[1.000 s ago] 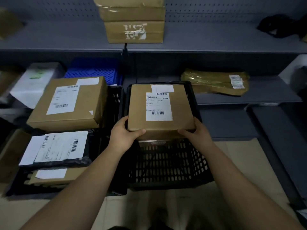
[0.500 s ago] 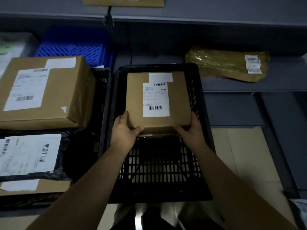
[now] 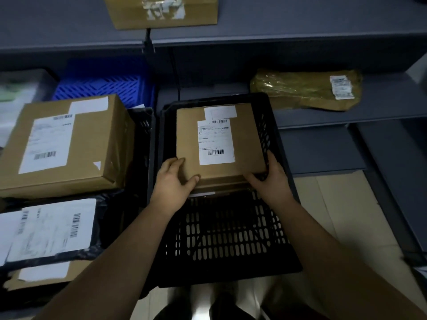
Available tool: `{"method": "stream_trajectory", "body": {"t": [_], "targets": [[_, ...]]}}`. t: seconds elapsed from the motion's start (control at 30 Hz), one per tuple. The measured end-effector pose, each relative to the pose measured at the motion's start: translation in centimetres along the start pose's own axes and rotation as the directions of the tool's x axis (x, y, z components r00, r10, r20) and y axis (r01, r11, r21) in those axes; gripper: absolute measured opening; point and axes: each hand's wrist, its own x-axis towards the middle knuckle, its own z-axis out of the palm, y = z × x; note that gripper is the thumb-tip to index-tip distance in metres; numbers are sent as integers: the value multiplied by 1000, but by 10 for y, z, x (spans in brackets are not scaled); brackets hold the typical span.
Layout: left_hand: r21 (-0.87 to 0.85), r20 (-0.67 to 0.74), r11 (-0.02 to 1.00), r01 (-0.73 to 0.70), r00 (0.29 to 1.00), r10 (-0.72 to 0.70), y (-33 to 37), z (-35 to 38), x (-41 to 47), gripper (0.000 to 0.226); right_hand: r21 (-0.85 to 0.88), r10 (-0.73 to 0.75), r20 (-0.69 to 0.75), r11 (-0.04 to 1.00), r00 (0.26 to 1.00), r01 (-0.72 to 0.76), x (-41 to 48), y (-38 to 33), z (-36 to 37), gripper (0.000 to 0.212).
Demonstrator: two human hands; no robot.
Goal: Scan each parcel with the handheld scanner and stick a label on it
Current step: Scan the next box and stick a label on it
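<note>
Brown cardboard box (image 3: 220, 147), flat and squarish, and it's sitting in the far half of the black crate (image 3: 226, 271), label side up. Both hands are on it. The left hand (image 3: 172, 181) has the near left corner, fingers (image 3: 175, 163) laid on the top face and the thumb hooked along the near edge. The right hand (image 3: 270, 179) has the near right corner, fingers running up the right side between box and crate wall. So both sets of fingers are grasping the box, neither released.

How will it handle? The card looks stiff, with crisp corners and no sag, so it should keep its shape in a two-corner hold. It's shallow and small enough that I'd call it light to moderate, though that's a guess. Plain matte card should give decent grip. The best hold is just where the hands are: opposite edges, clear of the printing.

Looks next. There's a white shipping label (image 3: 216, 135) in the middle of the top, with a barcode at its far edge and another near its near edge, both uncovered. A small blank white sticker (image 3: 220, 112) overlaps its far end. No scanner is in view.
</note>
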Motion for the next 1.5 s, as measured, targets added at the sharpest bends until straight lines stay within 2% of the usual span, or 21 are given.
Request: {"method": "stream_trajectory", "body": {"t": [0.13, 0.23, 0.33, 0.4, 0.47, 0.57, 0.67, 0.77, 0.83, 0.93, 1.03, 1.17, 1.3, 1.5], "targets": [[43, 101, 974, -224, 970, 219, 29, -28, -16, 59, -108, -118, -112, 988, 987, 106, -40, -21, -25, 72], [44, 214, 893, -448, 877, 429, 64, -44, -34, 54, -187, -205, -204, 968, 957, 168, -92, -37, -50, 58], [-18, 304, 743, -669, 704, 642, 101, -49, -64, 52, -231, -215, -318, 962, 923, 145, -169, -54, -69, 52], [-87, 352, 640, -763, 578, 736, 123, -48, -93, 50, -236, -162, -407, 969, 899, 67, -229, -60, -75, 53], [-190, 379, 516, -835, 423, 823, 142, -44, -129, 50, -226, -96, -508, 974, 856, -24, -295, -60, -79, 53], [-328, 395, 358, -874, 218, 892, 165, -34, -194, 50, -172, 22, -670, 968, 742, -184, -395, -54, -87, 49], [-416, 420, 249, -874, 58, 906, 186, -18, -259, 52, -83, 125, -808, 944, 576, -320, -487, -46, -93, 45], [-478, 449, 199, -855, -44, 893, 201, 5, -317, 52, 12, 199, -883, 915, 424, -404, -563, -30, -94, 45], [-508, 472, 182, -842, -96, 877, 205, 24, -349, 52, 69, 260, -895, 883, 362, -464, -600, -15, -92, 49], [-522, 526, 193, -831, -136, 839, 208, 57, -385, 50, 156, 346, -891, 842, 295, -516, -637, 15, -91, 52], [-521, 557, 212, -827, -141, 819, 212, 98, -407, 50, 218, 405, -875, 820, 267, -528, -655, 51, -98, 53], [-458, 607, 273, -846, -74, 791, 225, 156, -423, 50, 273, 460, -844, 810, 274, -518, -658, 104, -124, 51], [-351, 666, 341, -872, 24, 745, 236, 220, -425, 52, 359, 545, -793, 779, 272, -514, -642, 166, -152, 55], [-248, 709, 341, -907, 71, 702, 238, 297, -415, 53, 446, 620, -755, 725, 214, -525, -609, 227, -170, 61]]}}
